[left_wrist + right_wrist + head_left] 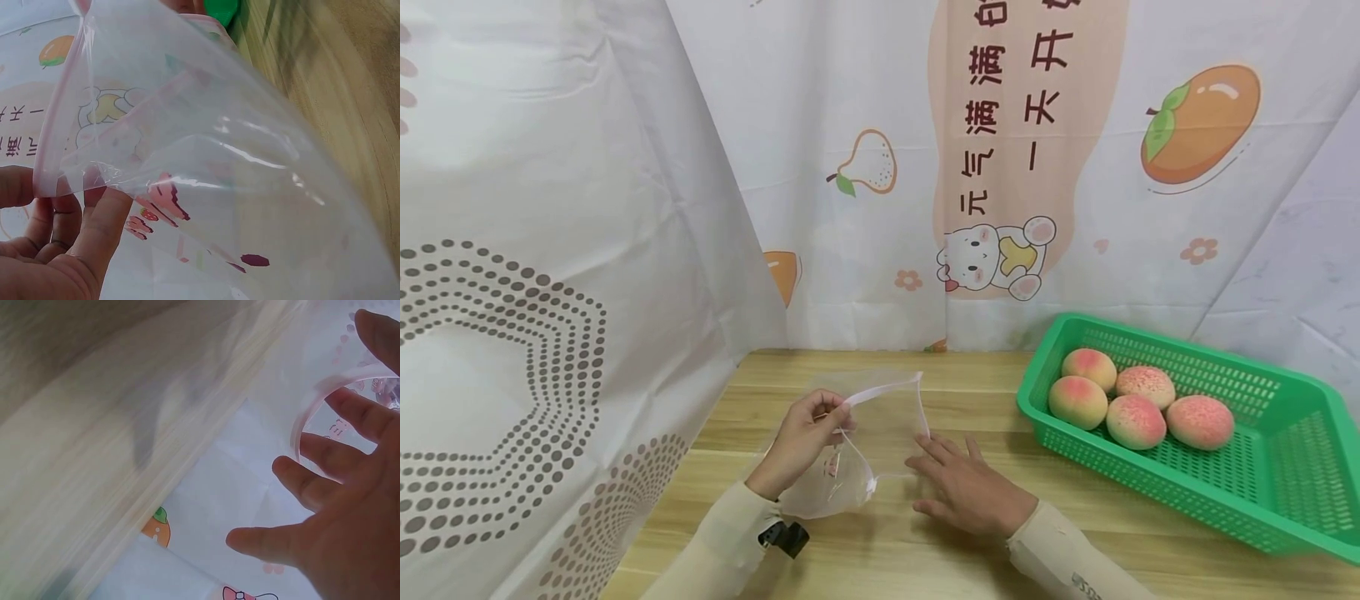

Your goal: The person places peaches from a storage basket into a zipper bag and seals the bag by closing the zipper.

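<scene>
A clear plastic zip bag [831, 479] with a pink zip edge and a small printed picture is held above the wooden table, its mouth spread apart. My left hand [808, 433] pinches the bag's rim between thumb and fingers; the left wrist view shows this hand [69, 237] at the pink edge. My right hand [970, 487] is spread beside the mouth's right side. In the right wrist view, fingertips of that hand [337, 469] touch the inner side of the pink rim [312, 406], with the other fingers straight.
On the right of the table [955, 558] stands a green plastic basket [1255, 508] with several peaches [1135, 421] at its left end. A printed white cloth [865, 250] hangs behind the table, and another [647, 167] hangs on the left.
</scene>
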A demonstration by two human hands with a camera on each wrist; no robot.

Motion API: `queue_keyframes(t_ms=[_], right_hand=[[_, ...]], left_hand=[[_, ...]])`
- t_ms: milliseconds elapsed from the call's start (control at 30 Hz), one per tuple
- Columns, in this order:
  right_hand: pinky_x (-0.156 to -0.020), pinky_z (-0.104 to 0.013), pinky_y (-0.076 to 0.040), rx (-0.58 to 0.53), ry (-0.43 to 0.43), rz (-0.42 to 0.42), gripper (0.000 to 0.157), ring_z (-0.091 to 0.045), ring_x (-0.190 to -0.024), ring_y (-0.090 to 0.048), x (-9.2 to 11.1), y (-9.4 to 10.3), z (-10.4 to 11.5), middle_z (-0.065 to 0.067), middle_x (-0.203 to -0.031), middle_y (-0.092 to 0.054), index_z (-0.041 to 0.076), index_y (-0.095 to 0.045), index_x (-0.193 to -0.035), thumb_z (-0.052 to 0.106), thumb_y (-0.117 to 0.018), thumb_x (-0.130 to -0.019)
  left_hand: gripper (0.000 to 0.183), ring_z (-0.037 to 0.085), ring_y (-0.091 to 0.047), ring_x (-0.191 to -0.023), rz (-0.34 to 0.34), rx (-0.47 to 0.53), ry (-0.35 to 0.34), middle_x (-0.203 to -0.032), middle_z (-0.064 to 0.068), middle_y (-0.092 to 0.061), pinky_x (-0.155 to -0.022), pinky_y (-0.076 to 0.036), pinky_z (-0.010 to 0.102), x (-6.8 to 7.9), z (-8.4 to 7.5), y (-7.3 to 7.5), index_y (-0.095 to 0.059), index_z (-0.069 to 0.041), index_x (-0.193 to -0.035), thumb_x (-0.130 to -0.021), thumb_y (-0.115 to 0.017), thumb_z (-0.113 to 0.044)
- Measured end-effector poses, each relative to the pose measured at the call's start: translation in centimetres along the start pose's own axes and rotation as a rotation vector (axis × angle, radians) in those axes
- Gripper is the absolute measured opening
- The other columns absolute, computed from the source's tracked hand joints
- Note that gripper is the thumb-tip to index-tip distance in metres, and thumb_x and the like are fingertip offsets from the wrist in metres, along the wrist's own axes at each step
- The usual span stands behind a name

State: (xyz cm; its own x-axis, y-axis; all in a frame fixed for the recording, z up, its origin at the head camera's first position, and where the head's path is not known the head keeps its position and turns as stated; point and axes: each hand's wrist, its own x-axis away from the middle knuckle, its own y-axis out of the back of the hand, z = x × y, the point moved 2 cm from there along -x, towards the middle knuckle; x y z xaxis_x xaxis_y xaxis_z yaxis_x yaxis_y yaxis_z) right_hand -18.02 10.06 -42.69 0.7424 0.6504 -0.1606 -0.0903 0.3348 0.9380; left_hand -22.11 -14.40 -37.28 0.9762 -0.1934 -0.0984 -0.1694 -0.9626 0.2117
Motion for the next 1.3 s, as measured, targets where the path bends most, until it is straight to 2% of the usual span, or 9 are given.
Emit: queue_keyframes(t_ms=[400, 600, 867, 1300], right_hand=[[-0.108, -0.076, -0.020, 0.001, 0.013, -0.031, 0.054, -0.035, -0.144, -0.032, 0.3, 0.3, -0.2, -0.017, -0.156, -0.036, 0.012, -0.053, -0.141, 0.039, -0.066, -0.096], [-0.107, -0.076, -0.021, 0.016, 0.025, -0.059, 0.056, -0.038, -0.144, -0.032, 0.4, 0.6, -0.5, -0.017, -0.158, -0.034, 0.011, -0.051, -0.143, 0.038, -0.067, -0.096], [-0.105, -0.078, -0.022, 0.022, 0.034, -0.123, 0.058, -0.041, -0.141, -0.035, 0.6, 1.9, -1.2, -0.018, -0.156, -0.037, 0.009, -0.052, -0.143, 0.032, -0.072, -0.094], [-0.101, -0.077, -0.028, 0.115, 0.042, -0.189, 0.059, -0.042, -0.140, -0.037, 1.3, 4.6, -2.4, -0.019, -0.155, -0.038, 0.008, -0.052, -0.141, 0.033, -0.073, -0.092]], left_hand=[[0.013, 0.023, -0.068, -0.089, -0.014, 0.010, 0.014, -0.094, 0.013, -0.066, -0.078, -0.061, 0.036, 0.0, -0.1, -0.1, -0.059, 0.005, -0.103, -0.102, -0.058, -0.008], [0.014, 0.023, -0.067, -0.089, -0.013, 0.016, 0.015, -0.094, 0.014, -0.066, -0.078, -0.060, 0.035, -0.2, 0.1, -0.1, -0.059, 0.005, -0.104, -0.102, -0.058, -0.009], [0.014, 0.022, -0.068, -0.085, -0.050, 0.040, 0.010, -0.090, 0.013, -0.066, -0.076, -0.061, 0.035, -0.4, 0.2, -0.1, -0.058, 0.006, -0.102, -0.102, -0.057, -0.008], [0.013, 0.022, -0.068, -0.088, -0.050, 0.058, 0.016, -0.093, 0.015, -0.066, -0.076, -0.061, 0.032, -0.5, 0.1, 0.1, -0.058, 0.006, -0.103, -0.103, -0.055, -0.006]])
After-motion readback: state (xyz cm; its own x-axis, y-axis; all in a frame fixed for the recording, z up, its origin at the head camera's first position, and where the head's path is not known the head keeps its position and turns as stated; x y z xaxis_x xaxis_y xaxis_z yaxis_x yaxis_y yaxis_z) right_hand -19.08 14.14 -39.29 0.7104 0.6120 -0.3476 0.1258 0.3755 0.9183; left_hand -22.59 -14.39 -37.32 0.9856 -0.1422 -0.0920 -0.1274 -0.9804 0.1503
